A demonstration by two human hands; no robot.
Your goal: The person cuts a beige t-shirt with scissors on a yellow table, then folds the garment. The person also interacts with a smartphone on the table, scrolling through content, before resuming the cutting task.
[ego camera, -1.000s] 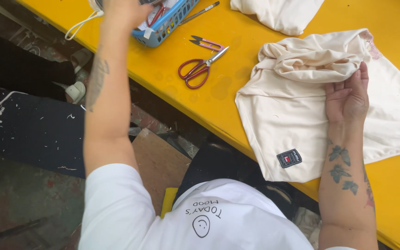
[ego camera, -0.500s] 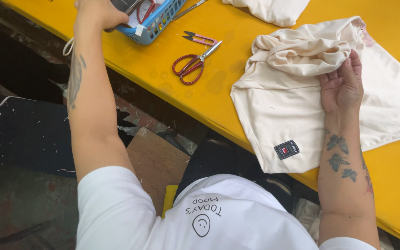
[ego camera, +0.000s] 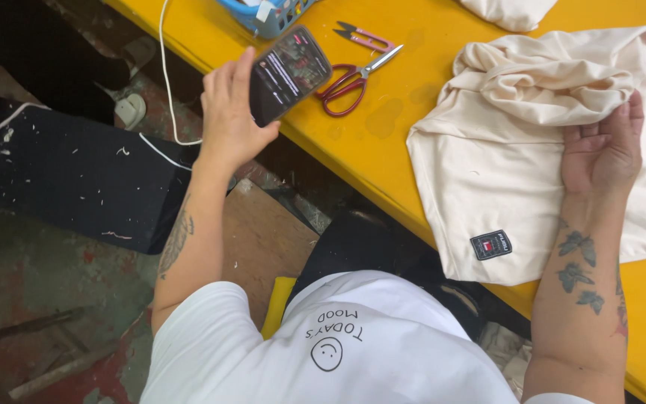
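Over the yellow surface's [ego camera: 383, 161] near edge, the left hand [ego camera: 227, 120] wraps its fingers around a dark phone [ego camera: 289, 73] tilted for viewing, while the right hand [ego camera: 601, 153] lies open-fingered, pinning the cream garment [ego camera: 502, 187] flat beside red scissors [ego camera: 349, 78]

In my left hand [ego camera: 229, 120] the phone [ego camera: 287, 73] has a glossy, smooth glass face. Under my right hand [ego camera: 603, 150] the cream garment [ego camera: 510, 150] is soft matt cloth, rumpled. The scissors [ego camera: 353, 75] have shiny metal blades and red plastic handles on the smooth yellow table [ego camera: 383, 142].
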